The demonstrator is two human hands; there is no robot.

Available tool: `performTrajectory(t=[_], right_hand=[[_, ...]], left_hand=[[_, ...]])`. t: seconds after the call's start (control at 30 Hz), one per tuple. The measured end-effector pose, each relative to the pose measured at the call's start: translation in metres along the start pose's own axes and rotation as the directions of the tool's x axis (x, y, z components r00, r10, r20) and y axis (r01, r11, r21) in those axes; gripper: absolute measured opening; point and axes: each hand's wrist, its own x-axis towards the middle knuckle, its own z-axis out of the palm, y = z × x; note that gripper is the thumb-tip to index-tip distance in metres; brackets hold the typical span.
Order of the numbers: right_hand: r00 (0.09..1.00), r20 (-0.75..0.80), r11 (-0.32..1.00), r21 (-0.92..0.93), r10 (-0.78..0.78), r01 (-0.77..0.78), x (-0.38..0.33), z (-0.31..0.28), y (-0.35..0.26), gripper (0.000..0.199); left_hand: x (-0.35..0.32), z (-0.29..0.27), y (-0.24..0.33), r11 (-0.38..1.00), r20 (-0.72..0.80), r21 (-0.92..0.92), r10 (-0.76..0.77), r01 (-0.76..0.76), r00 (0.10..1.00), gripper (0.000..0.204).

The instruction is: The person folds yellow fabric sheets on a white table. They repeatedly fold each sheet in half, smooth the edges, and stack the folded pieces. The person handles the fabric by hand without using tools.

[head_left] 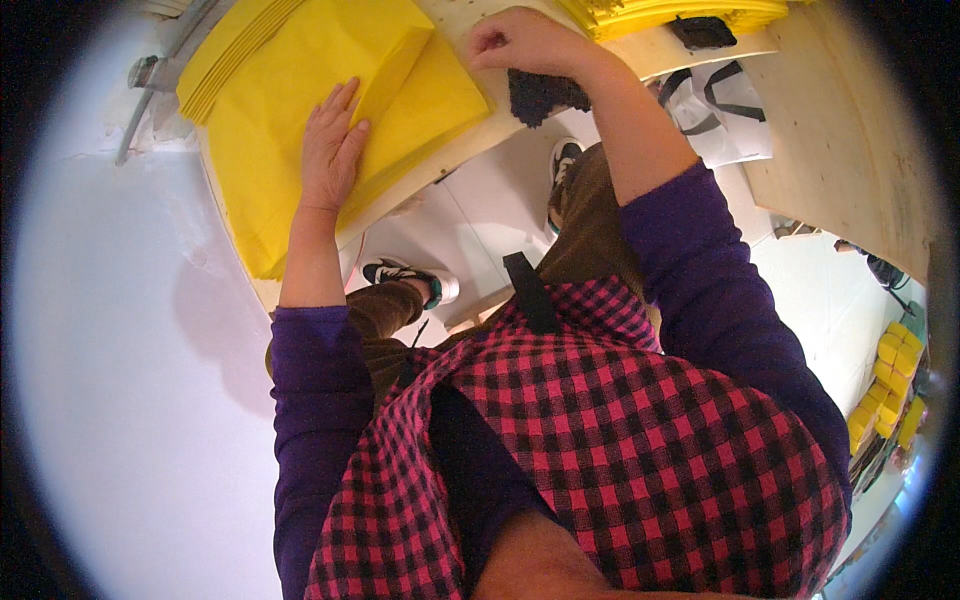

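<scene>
Yellow sheets (290, 120) lie in a stack on our wooden bench (470, 150), spread over its left part with one folded sheet tilted across the top of the pile. Our left hand (333, 145) rests flat on this stack, palm down, fingers stretched out and slightly apart, gripping nothing. Our right hand (520, 42) is further along the bench, well apart from the left, with the fingers curled into a loose fist; just below it a dark, rough-textured block (545, 95) sits at the bench edge, and we cannot tell whether the fingers actually grip it or only press near it. A second pile of yellow sheets (670, 12) sits at the far top of the bench, with another small dark piece (702, 32) beside it. Below the bench edge we see our brown trousers (590, 220) and white and dark shoes (410, 275) on a pale floor (130, 380). Our red and black checked apron (620, 440) fills the lower part of the view over purple sleeves (700, 260). At the right rim, small yellow blocks (895, 380) stand stacked together.
</scene>
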Motion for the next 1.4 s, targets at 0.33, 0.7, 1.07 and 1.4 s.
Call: performTrajectory(t=[0.33, 0.7, 1.07, 1.4], right_hand=[[0.977, -0.085, 0.871, -0.443, 0.197, -0.214, -0.033, -0.010, 0.024, 0.031], [0.967, -0.098, 0.972, 0.025, 0.236, -0.235, -0.054, -0.027, 0.022, 0.015], [0.996, -0.083, 0.995, 0.094, -0.038, 0.046, -0.013, 0.019, -0.006, 0.018], [0.999, 0.022, 0.994, 0.102, 0.035, -0.037, 0.002, 0.020, -0.003, 0.019]], left_hand=[[0.004, -0.001, 0.005, 1.000, 0.015, 0.001, 0.011, -0.011, 1.000, 0.045], [0.002, -0.002, 0.006, 1.000, 0.007, 0.020, -0.016, 0.016, 1.000, 0.048], [0.002, -0.002, 0.004, 1.000, 0.008, 0.012, -0.001, 0.001, 1.000, 0.042], [0.001, -0.001, 0.004, 1.000, 0.007, 0.011, -0.005, 0.005, 1.000, 0.044]])
